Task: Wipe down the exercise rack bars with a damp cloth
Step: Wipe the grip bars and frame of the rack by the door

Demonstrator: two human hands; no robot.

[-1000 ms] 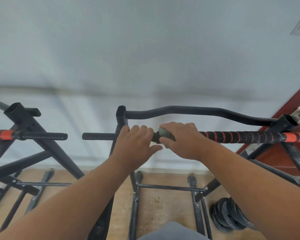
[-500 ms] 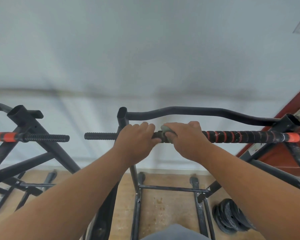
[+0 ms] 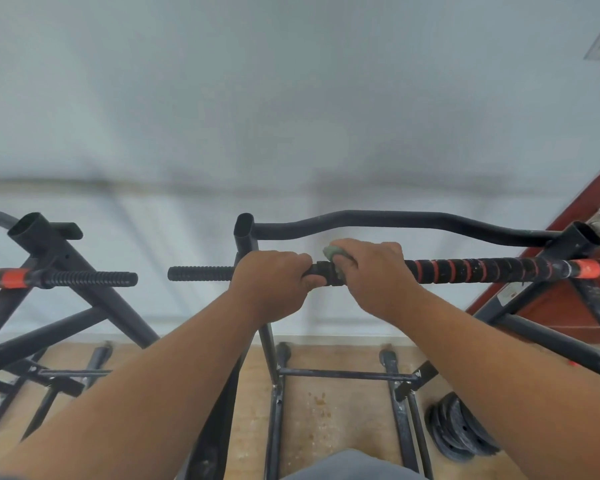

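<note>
A black horizontal rack bar (image 3: 465, 270) with orange stripes and a ribbed black end runs across the middle of the view. My left hand (image 3: 271, 282) grips this bar just right of the black upright post (image 3: 245, 233). Close beside it, my right hand (image 3: 371, 271) wraps a grey-green cloth (image 3: 333, 253) around the same bar. Only a small bunch of the cloth shows at my right thumb and index finger. A curved black bar (image 3: 413, 220) runs behind and above my hands.
A second black rack (image 3: 49, 244) with an orange-and-ribbed bar (image 3: 84, 278) stands at the left. Black weight plates (image 3: 461, 431) lie on the wooden floor at the lower right. A red door (image 3: 575, 299) is at the right, and a white wall is close behind.
My left fingers, lying over the bar a second ago, have curled into a full grip. My right hand with the cloth has edged slightly along the bar. The view has tilted a little.
</note>
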